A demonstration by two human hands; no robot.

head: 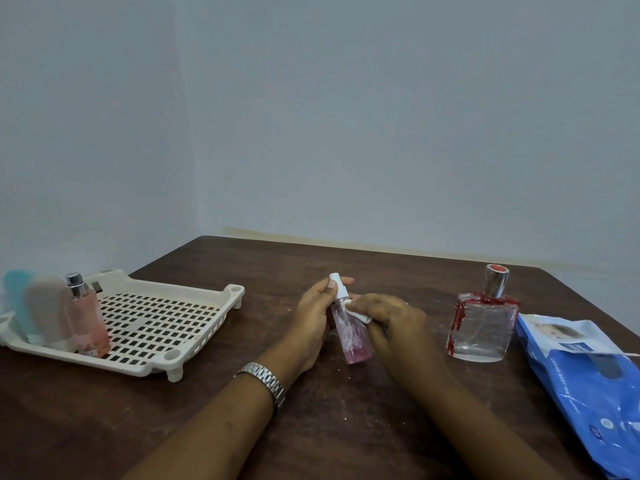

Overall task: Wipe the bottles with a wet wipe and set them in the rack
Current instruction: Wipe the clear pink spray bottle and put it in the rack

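A small pink spray bottle (351,336) with a white nozzle is held tilted above the table's middle by my left hand (313,315), which grips its top. My right hand (391,323) presses a folded white wet wipe (358,315) against the bottle's upper side. A square clear glass bottle (481,329) with red smears and a silver cap stands to the right. The cream slotted rack (166,320) at the left holds a turquoise bottle (17,299), a grey-white bottle (48,310) and a peach perfume bottle (86,317) along its left end.
A blue pack of wet wipes (588,375) lies open at the right edge of the dark wooden table (311,427). A metal watch (265,379) sits on my left wrist. Pale walls meet in a corner behind the table.
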